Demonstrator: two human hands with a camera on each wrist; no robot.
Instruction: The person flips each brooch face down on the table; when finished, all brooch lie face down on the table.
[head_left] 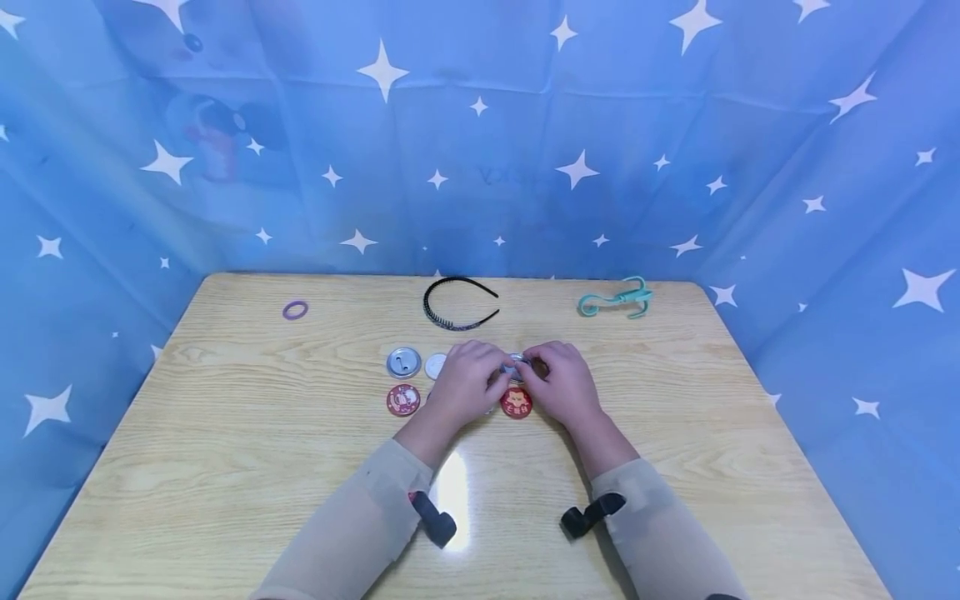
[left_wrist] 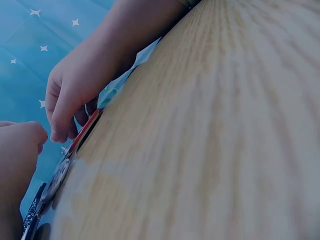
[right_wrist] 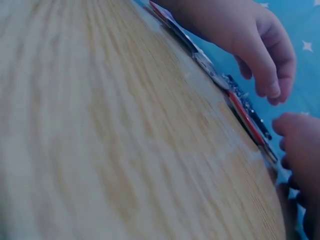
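Note:
In the head view, a silver-backed pin badge (head_left: 516,367) sits between my two hands at mid-table, partly covered by fingers. My left hand (head_left: 468,379) grips it at its left side, and my right hand (head_left: 561,379) pinches its right side with thumb and forefinger. Just below lies a red badge (head_left: 517,402) with a yellow design. Left of my hands are another silver badge back (head_left: 403,362), a white round badge (head_left: 435,366) and a red patterned badge (head_left: 403,400). My left hand hides part of the badge rows. Both wrist views show bent fingers close together.
Behind the badges lies a black toothed headband (head_left: 457,325). A purple ring (head_left: 296,310) is at the back left, and a teal hooked object (head_left: 617,298) at the back right. A blue starred curtain (head_left: 480,167) surrounds the wooden table (head_left: 262,467).

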